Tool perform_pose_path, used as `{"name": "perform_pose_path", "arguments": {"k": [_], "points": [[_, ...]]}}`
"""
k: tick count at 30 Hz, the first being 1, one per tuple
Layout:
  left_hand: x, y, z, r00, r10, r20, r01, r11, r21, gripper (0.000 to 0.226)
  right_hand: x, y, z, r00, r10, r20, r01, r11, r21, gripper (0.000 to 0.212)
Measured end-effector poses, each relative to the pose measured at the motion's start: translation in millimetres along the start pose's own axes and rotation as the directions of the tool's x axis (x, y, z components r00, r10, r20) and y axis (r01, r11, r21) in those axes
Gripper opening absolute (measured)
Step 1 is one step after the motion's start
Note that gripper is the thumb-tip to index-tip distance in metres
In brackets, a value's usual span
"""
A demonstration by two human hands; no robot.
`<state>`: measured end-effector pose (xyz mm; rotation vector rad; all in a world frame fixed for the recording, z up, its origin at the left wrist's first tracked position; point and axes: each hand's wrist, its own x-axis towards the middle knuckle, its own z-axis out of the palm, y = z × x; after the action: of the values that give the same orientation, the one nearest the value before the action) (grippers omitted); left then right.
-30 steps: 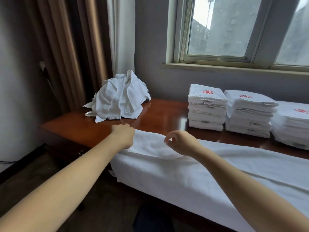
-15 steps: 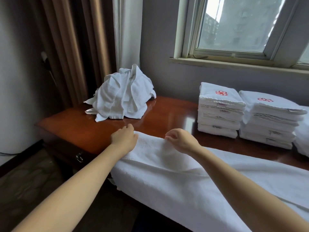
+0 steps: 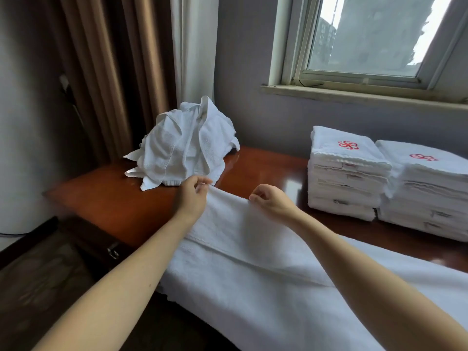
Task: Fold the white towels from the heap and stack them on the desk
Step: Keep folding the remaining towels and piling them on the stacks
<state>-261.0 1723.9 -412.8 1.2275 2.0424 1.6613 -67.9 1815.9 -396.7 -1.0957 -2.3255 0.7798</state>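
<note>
A long white towel (image 3: 253,282) lies across the front of the reddish wooden desk (image 3: 109,201) and hangs over its near edge. My left hand (image 3: 192,196) pinches the towel's far left corner, lifted a little off the desk. My right hand (image 3: 271,201) pinches the same short edge further right. A crumpled heap of white towels (image 3: 184,145) sits at the desk's back left. Two stacks of folded white towels with red emblems stand at the right, one (image 3: 347,173) nearer the middle and one (image 3: 425,191) beside it.
Brown and white curtains (image 3: 121,72) hang behind the heap. A window (image 3: 367,39) with a sill is above the stacks. The desk's left end has a drawer pull (image 3: 113,252), with dark floor (image 3: 43,287) below.
Both hands have raised the towel's short edge off the desk and carried it a little toward the heap. The view has shifted left, so the third stack is out of frame.
</note>
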Motion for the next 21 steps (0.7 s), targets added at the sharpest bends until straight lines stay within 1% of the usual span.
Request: {"name": "perform_pose_path", "arguments": {"k": [4,6,7,9,11,13,15,19,21], "points": [[15,-8,3,0.998,0.007,-0.057,-0.005,0.999,0.046,0.02,3,16,-7,0.989,0.071,0.129,-0.061,0.995,-0.084,0.037],[20,-13,5,0.997,0.005,-0.078,0.001,0.998,0.066,0.015,1,25,-8,0.984,0.074,0.165,-0.056,0.992,-0.112,0.035],[21,-14,6,0.996,0.001,-0.093,0.006,0.997,0.079,0.013,0,28,-9,0.987,0.062,0.151,-0.043,0.991,-0.126,0.033],[23,-15,9,0.992,0.002,-0.127,0.014,0.993,0.121,0.013,1,33,-9,0.998,0.017,0.06,-0.007,0.987,-0.161,0.026],[25,-13,11,0.992,0.007,-0.125,0.02,0.978,0.206,0.021,3,34,-9,0.999,-0.022,-0.028,0.016,0.976,-0.217,0.023],[23,-10,14,0.996,0.028,-0.087,0.003,0.942,0.337,0.029,4,37,-5,0.998,-0.04,-0.041,0.027,0.965,-0.26,0.02],[15,-9,19,0.992,0.117,-0.045,-0.087,0.903,0.42,0.032,2,41,0,0.999,-0.045,-0.011,0.041,0.965,-0.259,0.02],[-12,1,36,0.954,0.265,0.141,-0.299,0.88,0.37,0.027,-3,44,-5,0.998,-0.058,-0.01,0.055,0.98,-0.191,0.02],[-26,9,45,0.928,0.3,0.222,-0.361,0.872,0.33,0.025,-10,45,-13,0.998,-0.058,-0.029,0.051,0.98,-0.194,0.022]]}}
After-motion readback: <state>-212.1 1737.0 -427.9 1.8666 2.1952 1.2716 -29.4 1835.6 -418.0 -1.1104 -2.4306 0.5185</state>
